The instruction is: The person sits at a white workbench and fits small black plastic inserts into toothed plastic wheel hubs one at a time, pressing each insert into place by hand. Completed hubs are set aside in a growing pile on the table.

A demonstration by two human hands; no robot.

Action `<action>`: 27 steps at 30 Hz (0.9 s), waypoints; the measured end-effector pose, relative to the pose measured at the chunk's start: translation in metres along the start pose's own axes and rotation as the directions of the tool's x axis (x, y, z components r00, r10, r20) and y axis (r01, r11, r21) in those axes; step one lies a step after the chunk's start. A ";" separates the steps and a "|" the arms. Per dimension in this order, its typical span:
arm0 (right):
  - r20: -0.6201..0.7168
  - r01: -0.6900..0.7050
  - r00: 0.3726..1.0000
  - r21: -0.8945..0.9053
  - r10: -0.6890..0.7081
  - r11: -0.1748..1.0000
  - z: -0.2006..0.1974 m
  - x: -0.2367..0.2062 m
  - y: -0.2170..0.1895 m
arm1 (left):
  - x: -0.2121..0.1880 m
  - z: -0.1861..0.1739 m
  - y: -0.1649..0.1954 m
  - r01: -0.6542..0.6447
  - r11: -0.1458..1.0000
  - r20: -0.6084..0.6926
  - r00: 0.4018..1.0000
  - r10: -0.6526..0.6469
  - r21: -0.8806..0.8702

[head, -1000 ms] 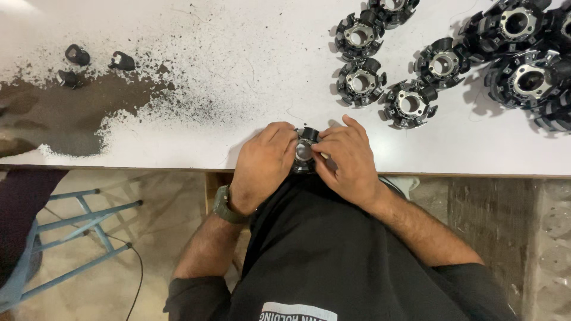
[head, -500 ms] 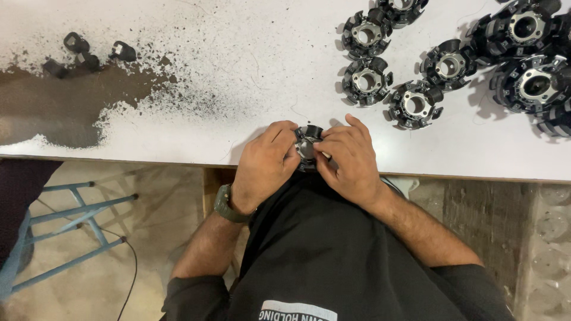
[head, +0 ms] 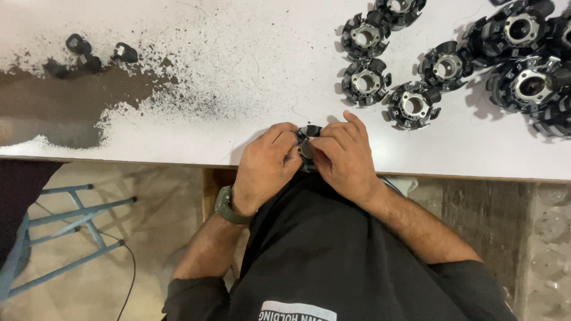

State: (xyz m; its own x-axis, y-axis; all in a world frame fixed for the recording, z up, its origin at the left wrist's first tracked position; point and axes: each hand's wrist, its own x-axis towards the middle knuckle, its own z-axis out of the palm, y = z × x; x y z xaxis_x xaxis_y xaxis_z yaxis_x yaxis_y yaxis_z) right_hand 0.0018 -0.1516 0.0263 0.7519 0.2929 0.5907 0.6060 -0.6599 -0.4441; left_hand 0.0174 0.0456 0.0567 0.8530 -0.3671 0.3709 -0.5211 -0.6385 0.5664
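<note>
both hands pinch one small black ring part at the counter's near edge.
the left hand [head: 264, 163] and right hand [head: 342, 157] are closed together on the ring part [head: 307, 142], partly hidden by fingers, so its state is unclear. finished-looking black rings [head: 410, 106] crowd the far right corner, small black pieces [head: 89, 53] sit far left by a worn dark patch [head: 59, 107]; nothing blocks the hands.

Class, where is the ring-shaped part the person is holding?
The part sits at the table's near edge, between the left hand and right hand.
</note>
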 end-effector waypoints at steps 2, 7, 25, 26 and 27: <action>-0.080 0.006 0.997 0.027 -0.003 1.000 -0.010 -0.006 0.003 | 0.000 -0.005 0.003 0.008 0.996 -0.056 0.998 -0.003 0.094; -0.087 -0.135 0.987 -0.032 0.132 0.990 -0.053 -0.038 0.028 | 0.001 -0.003 0.022 -0.052 0.975 0.017 0.999 0.050 0.216; -0.026 -0.261 0.963 -0.336 0.268 0.905 -0.101 -0.034 0.095 | 0.130 0.080 0.042 -0.148 0.956 0.280 0.957 0.074 0.254; -0.044 -0.246 0.968 -0.358 0.247 0.901 -0.106 -0.033 0.100 | 0.130 0.082 0.040 -0.161 0.953 0.299 0.951 0.081 0.256; -0.053 -0.229 0.973 -0.376 0.226 0.898 -0.110 -0.032 0.104 | 0.128 0.081 0.037 -0.166 0.952 0.319 0.944 0.078 0.258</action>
State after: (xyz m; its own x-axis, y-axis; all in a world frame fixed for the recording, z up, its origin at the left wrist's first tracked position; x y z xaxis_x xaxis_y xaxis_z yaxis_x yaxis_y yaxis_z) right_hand 0.0120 -0.3058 0.0357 0.8546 0.0994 0.5097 0.2744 -0.9197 -0.2807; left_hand 0.1099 -0.0797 0.0656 0.7742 -0.6125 0.1596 -0.6300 -0.7214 0.2875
